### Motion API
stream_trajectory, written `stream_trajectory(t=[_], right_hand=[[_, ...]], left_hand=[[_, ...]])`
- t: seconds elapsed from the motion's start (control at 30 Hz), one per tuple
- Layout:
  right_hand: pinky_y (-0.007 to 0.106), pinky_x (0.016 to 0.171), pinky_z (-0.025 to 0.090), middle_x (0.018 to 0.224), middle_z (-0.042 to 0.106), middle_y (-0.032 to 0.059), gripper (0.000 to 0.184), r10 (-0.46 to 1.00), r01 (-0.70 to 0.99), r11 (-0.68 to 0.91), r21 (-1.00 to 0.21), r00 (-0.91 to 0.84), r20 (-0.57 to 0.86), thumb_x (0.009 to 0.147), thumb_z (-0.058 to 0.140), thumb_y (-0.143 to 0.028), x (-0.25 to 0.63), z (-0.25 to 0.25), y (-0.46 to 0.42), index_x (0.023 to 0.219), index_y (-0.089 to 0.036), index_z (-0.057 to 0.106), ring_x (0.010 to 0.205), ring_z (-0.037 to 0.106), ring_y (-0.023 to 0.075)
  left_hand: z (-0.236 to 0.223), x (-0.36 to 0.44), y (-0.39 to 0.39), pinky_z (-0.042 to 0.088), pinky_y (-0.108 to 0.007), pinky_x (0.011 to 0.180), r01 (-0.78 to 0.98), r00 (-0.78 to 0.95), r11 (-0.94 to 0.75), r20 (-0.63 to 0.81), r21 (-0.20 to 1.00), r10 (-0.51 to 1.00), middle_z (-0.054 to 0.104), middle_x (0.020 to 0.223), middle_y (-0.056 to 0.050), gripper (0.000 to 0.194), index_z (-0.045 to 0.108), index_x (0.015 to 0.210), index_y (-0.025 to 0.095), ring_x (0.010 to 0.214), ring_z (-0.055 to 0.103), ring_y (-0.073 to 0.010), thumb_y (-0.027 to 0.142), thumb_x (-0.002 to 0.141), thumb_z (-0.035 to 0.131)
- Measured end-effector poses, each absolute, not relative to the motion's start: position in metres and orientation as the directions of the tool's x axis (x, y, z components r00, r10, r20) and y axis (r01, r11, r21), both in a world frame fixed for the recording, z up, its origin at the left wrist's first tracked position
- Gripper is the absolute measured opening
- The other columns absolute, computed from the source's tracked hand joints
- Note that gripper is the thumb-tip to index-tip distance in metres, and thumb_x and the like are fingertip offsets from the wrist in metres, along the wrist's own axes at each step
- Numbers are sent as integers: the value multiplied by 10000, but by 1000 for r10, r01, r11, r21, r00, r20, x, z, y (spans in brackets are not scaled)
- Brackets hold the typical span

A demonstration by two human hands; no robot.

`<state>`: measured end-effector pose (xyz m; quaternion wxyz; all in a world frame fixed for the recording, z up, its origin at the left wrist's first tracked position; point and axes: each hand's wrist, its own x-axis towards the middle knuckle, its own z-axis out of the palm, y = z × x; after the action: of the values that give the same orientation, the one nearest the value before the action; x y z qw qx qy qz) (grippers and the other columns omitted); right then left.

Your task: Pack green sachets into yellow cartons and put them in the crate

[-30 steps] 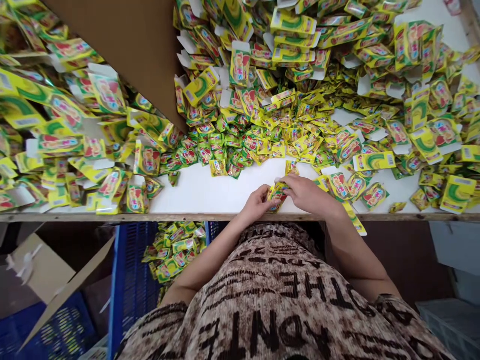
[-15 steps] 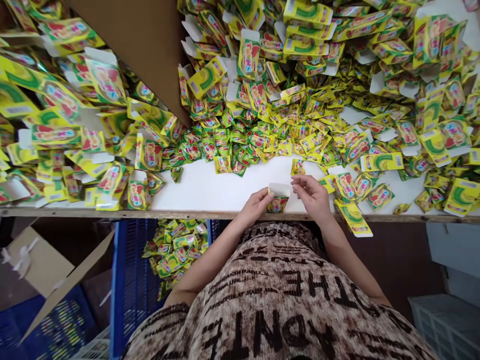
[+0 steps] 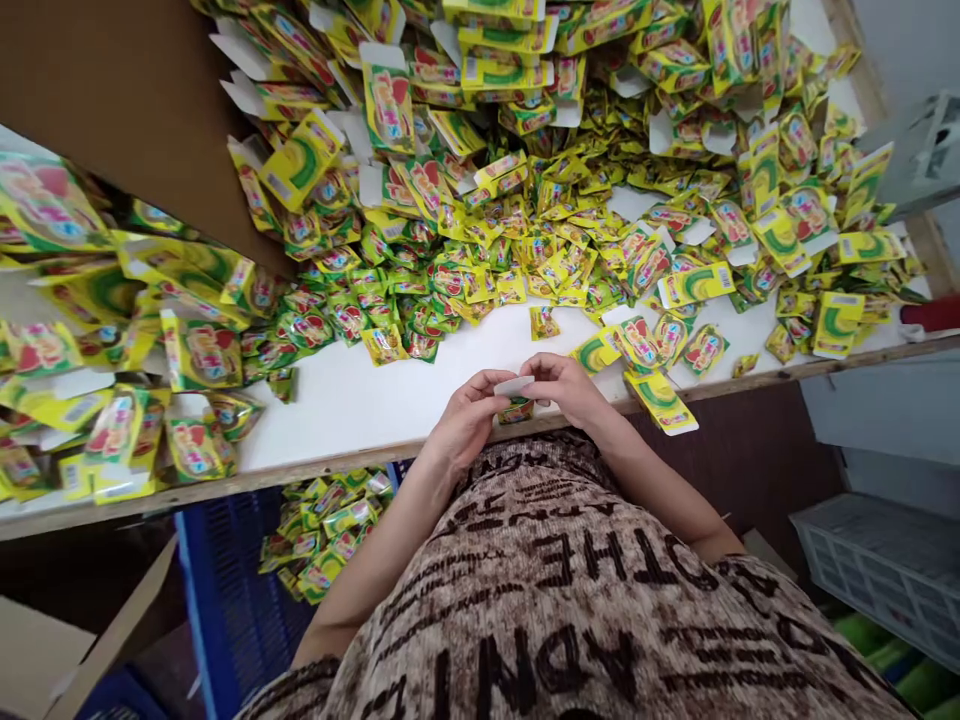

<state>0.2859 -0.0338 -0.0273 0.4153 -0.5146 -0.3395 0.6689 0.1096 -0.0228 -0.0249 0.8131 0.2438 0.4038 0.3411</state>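
Observation:
A small candy box (image 3: 517, 410) stands at the table's front edge, its white flap (image 3: 514, 384) up at the top. My left hand (image 3: 472, 415) is closed on its left side, thumb near the flap. My right hand (image 3: 561, 388) pinches the flap's right end between thumb and fingers. The hands partly hide the box. Beyond them, small yellow and green candy sachets (image 3: 450, 290) lie heaped on the white table (image 3: 337, 410). To the right of my right hand are a few printed boxes, one yellow box (image 3: 661, 402) jutting over the edge.
A brown cardboard panel (image 3: 142, 110) stands among the heaps at left. Open-flapped boxes (image 3: 202, 350) pile up on both sides. Under the table, a blue crate (image 3: 232, 590) stands near filled boxes (image 3: 330, 530). A grey plastic crate (image 3: 877, 560) is at lower right.
My right hand has moved in to the box and now grips its flap; before, it was held apart. My left hand still holds the box. The view has turned toward the right.

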Motion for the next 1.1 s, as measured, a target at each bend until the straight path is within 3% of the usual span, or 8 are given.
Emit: stream_trajectory(t=[0.1,0.23,0.37,0.53,0.6,0.7,0.87,1.1], right_hand=[[206,480,388,703,621,-32,163,940,-108,-341,-934,-25,-340,658,743,-241,279,-27,-27,810,-192,715,557,484,81],[248,567,484,867,678,35,195,987,25,-158,-987,24,-157,762,711,-361,280,-27,-26,892,-234,782,726,585,139],[263,549,516,842,721,51,257,974,-7,-226,-974,20,-226,744,742,-443,285,-28,-27,847,-212,787,685,616,149],[273,545,535,775,729,40,306,958,-32,-280,-959,53,-282,671,806,-435,287,-31,-27,848,-187,778,624,629,145],[271,530,531,771,720,39,278,965,-20,-250,-968,79,-251,680,804,-431,288,-32,-27,817,-190,779,593,615,135],[275,526,528,774,701,35,240,983,20,-178,-984,60,-176,699,801,-421,291,-34,-29,806,-207,782,581,598,128],[285,634,539,841,667,39,146,998,156,19,-988,53,27,778,765,-359,296,-37,-38,867,-244,782,755,630,153],[298,716,556,943,646,41,187,990,276,124,-953,32,139,832,721,-293,292,-39,-48,1014,-278,758,852,630,160]], left_hand=[[-24,113,-23,472,-234,860,-373,368,583,-462,722,807,732,944,-13,306,724,956,178,876,645,-120,160,661,805],[-30,113,-20,506,-326,922,-299,193,418,-375,858,907,761,983,-48,327,754,993,184,916,679,-173,260,682,821],[-38,115,-21,502,-377,991,-117,132,273,-258,955,957,765,1040,-65,267,775,996,198,1010,685,-212,345,774,750],[-43,120,-18,560,-340,884,-150,160,276,-252,949,954,773,1003,-56,365,728,1118,209,916,709,-184,330,775,757],[-43,120,-16,577,-329,830,-112,175,249,-227,962,958,777,946,-60,320,744,1067,193,857,715,-180,329,777,756],[-43,115,-13,580,-328,837,56,202,47,-57,997,978,777,943,-71,179,779,932,189,866,721,-186,310,810,729],[-49,106,-15,585,-314,859,148,316,-318,260,936,912,772,1002,-66,216,758,1043,233,920,724,-173,223,832,712],[-56,104,-24,608,-286,794,170,292,-259,202,951,935,759,1053,-79,341,692,1172,215,883,727,-159,274,837,710]])
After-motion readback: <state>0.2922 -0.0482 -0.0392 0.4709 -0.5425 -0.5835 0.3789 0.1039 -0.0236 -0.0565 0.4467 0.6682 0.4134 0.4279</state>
